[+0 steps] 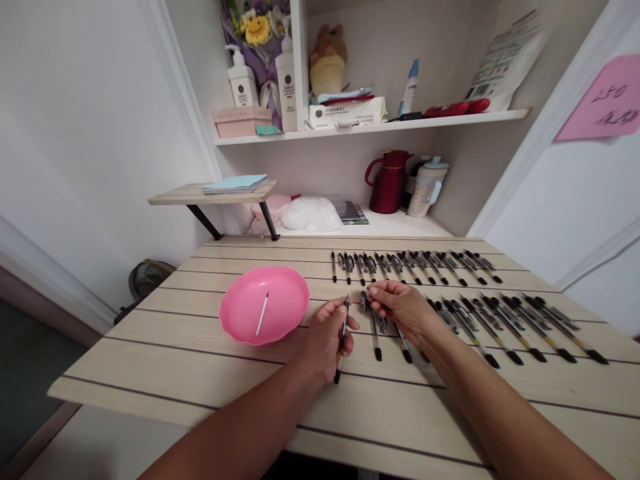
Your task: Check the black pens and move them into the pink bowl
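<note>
My left hand (325, 337) is closed around a black pen (342, 337), held upright-ish over the wooden table (200, 360). My right hand (403, 308) pinches a small dark pen cap (365, 300) just right of the pen's tip. Two rows of several black pens (415, 265) lie across the table; the nearer row (510, 323) runs under and right of my right hand. A pink bowl (250, 293) to the left holds one thin white refill (262, 313).
Behind the table a low shelf carries a red jug (389, 181) and a speckled cup (426, 187). A small wooden riser (210, 193) with a blue notebook stands at back left. Upper shelf holds bottles and boxes. A fan (147, 277) sits on the floor left.
</note>
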{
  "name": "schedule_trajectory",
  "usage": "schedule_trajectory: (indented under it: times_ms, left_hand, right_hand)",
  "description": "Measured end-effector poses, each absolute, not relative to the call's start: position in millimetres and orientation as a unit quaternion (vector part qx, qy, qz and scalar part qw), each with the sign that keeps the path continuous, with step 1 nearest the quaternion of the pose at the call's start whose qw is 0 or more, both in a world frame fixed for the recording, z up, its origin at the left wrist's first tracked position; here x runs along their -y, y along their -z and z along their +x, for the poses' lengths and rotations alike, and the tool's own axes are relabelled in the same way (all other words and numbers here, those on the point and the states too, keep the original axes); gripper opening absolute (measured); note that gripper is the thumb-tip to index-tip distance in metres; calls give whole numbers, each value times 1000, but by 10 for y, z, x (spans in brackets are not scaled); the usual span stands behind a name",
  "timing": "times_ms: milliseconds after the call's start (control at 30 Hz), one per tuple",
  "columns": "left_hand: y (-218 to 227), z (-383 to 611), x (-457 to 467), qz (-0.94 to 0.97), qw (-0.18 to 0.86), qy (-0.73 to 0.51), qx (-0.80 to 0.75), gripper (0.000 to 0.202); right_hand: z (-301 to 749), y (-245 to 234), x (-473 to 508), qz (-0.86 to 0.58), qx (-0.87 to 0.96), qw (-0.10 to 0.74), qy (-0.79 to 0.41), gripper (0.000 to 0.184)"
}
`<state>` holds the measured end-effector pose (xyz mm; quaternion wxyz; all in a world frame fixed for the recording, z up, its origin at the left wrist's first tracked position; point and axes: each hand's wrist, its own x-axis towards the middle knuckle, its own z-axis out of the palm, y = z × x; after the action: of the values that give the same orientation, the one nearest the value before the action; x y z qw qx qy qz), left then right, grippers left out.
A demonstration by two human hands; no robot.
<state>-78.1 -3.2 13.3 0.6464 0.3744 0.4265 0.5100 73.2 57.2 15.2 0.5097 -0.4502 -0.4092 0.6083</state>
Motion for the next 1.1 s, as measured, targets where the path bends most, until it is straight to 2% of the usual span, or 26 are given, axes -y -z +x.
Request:
schedule_trajectory:
  times_ms: [167,300,400,533,667,867,1100]
  left_hand:
    - [-119,-779,17,361,646,-521,-426,41]
    - [-103,-786,12,356,643,-527,-426,40]
    - [-85,-791,8,357,642,-532,-422,41]
    - [-73,-793,7,360,640,-535,-417,41]
    - [-86,-795,10,361,638,-533,-423,41]
    - [-83,-802,11,358,643,-531,-419,41]
    - [-108,-803,33,354,649,-527,-418,39]
  right_hand:
    - [756,-242,-560,-482,419,466,-612,15]
    - [768,-274,-521,-505,493,413,-576,11]
    - [779,-234,-476,-555,622,333,-441,5]
    - [779,-161,-412,-566,770,219,-197,12]
    - [715,-152,-348,-580,799,139,-81,16]
    - [620,-194,-313,-588,805,82,-8,17]
    - [597,-160,-308,-592,802,71,30,19]
